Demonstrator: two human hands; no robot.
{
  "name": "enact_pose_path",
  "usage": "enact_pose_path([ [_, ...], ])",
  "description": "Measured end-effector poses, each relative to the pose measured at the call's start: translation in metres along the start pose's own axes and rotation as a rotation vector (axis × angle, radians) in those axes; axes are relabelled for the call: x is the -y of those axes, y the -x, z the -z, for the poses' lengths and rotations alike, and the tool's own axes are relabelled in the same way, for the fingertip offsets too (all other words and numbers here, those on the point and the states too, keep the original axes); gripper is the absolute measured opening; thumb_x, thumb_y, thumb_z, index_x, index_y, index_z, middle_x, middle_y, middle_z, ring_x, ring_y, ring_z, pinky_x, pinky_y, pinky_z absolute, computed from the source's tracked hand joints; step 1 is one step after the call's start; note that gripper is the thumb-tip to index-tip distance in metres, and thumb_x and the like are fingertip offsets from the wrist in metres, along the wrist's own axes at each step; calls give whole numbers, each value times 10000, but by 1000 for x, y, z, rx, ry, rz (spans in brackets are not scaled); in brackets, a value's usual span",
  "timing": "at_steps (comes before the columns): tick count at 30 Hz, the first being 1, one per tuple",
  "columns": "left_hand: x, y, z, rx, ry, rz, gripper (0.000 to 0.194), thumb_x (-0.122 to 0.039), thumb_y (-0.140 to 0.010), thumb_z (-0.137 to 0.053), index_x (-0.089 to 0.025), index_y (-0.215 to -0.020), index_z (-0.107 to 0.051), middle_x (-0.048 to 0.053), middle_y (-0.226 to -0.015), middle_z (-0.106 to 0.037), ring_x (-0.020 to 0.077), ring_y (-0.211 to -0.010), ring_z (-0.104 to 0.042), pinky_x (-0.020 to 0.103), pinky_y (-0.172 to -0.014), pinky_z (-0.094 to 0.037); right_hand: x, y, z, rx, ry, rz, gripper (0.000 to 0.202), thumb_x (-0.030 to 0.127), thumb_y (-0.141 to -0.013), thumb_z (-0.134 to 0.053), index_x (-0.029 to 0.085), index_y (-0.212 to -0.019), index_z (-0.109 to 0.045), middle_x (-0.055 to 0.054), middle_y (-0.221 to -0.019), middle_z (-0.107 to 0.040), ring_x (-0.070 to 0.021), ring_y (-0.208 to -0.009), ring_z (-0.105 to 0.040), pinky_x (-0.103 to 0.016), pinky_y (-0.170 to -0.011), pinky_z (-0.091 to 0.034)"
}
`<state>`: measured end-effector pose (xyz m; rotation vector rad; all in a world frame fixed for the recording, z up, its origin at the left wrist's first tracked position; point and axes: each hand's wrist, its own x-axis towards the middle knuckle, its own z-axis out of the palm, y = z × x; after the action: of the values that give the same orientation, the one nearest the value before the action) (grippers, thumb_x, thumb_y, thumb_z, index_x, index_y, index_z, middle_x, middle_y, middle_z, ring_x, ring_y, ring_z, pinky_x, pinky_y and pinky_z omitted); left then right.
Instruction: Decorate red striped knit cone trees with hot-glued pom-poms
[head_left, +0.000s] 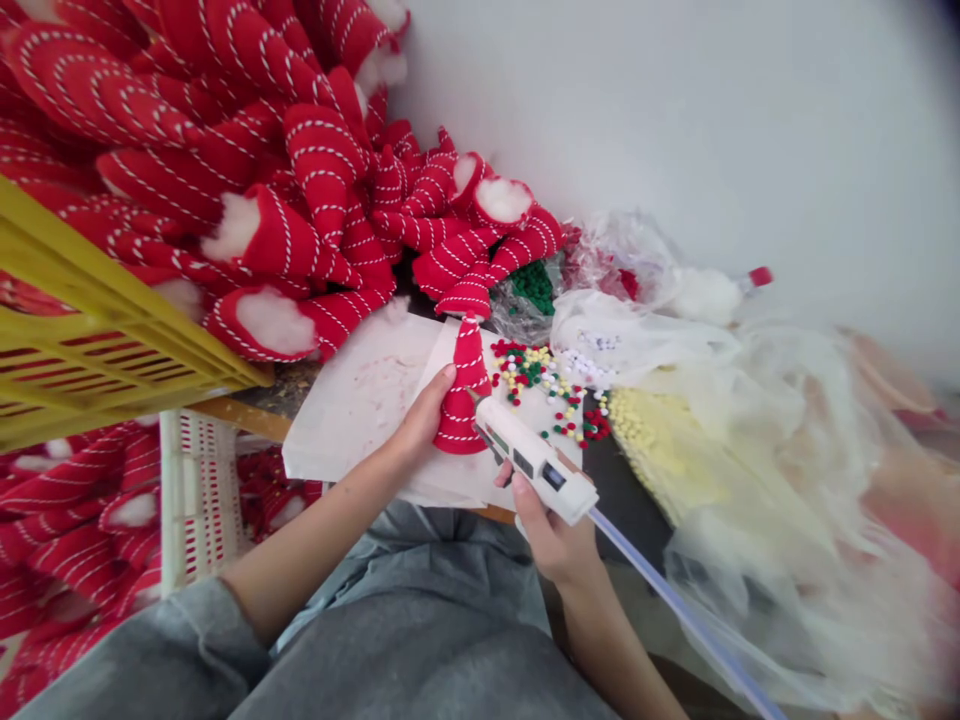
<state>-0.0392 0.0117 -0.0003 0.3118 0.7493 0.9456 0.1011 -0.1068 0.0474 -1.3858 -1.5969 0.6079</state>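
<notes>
- A red cone (466, 400) with white stitched stripes lies on white paper (349, 415), its narrow end pointing away from the person and its wide end near.
- The left hand (421, 418) has its grip on the cone's left edge, thumb on top, apparently pinching it.
- The right hand (556, 535) has its grip closed around a white glue gun (531, 458), nozzle angled to the cone's right side.
- The work in hand looks like placing the nozzle against the fabric; moving it well would call for a steady cone and a light, controlled tip.
- Right of the cone, small pompoms (532, 368) in red, green, yellow and white lie scattered.
- Beyond the paper is a heap of stuffed cones (322, 150); at left are a yellow crate (112, 325) and a white basket (199, 500), with the wooden edge of the desk (259, 416) nearby.
- Clear plastic bags (750, 380) fill the right, blurred towards the corner.
- The left fingers are hidden under or behind the cone, and part of the right grip is behind the glue gun. Whether the nozzle touches, or glue is out, cannot be told. A pale rod (682, 605) trails from the glue gun and is cut off below.
</notes>
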Motion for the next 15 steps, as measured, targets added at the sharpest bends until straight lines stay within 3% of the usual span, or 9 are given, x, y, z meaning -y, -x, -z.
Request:
enact_pose_path([
  [9,0,0,0,35,3,-3,402,-406,-998,-561,-114,-1221,-722,125,-1015,-826,294,-940,-797,389,-875,-638,-7,2,0,4,41,-45,247,380,-1005,-561,217,-848,-662,-49,-768,-647,-189,-643,-608,-327,-604,-519],
  [15,0,1,0,22,12,17,392,-405,-999,-562,-112,-1198,-730,130,-1019,-824,302,-956,-793,396,-877,-639,-7,3,0,-5,86,-14,239,384,-989,-591,219,-832,-662,-48,-754,-637,-202,-672,-637,-337,-661,-552],
])
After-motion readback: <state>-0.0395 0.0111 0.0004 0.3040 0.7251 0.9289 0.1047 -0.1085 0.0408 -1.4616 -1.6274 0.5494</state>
